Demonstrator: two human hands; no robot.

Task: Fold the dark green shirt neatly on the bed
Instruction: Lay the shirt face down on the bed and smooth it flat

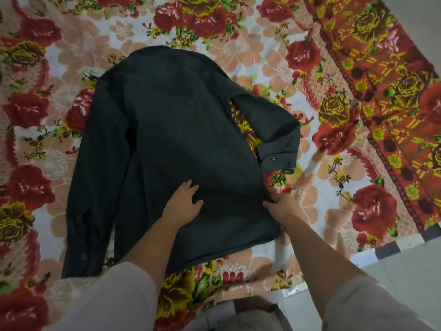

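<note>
Seeing the floral bedspread (238,56) filling nearly the whole view, running out past the dark green shirt (171,130) on every side. A strip of pale floor tile (405,271) is showing beyond the shirt's hem, toward my lower right.

The shirt is lying flat on the bedspread, plain side up, collar end pointing away from me and hem nearest me. It's sitting roughly mid-frame, turned slightly.

The long sleeve (95,175) on the shirt's left side is lying straight alongside the body, touching it, cuff down past the hem. The other sleeve (269,115) on the shirt's right is bending away from the body, leaving a gap of bedspread showing between them; its cuff (279,158) is ending just beside the right edge.

Left hand (183,201) is resting palm-down on the shirt's lower body, fingers apart and flat on the cloth. Right hand (281,204) is gripping the shirt's right edge just above the hem, thumb over the fabric, fingers curling onto it.

Smallest items: one button (83,256) showing on the left cuff, one button (272,159) on the right cuff.
</note>
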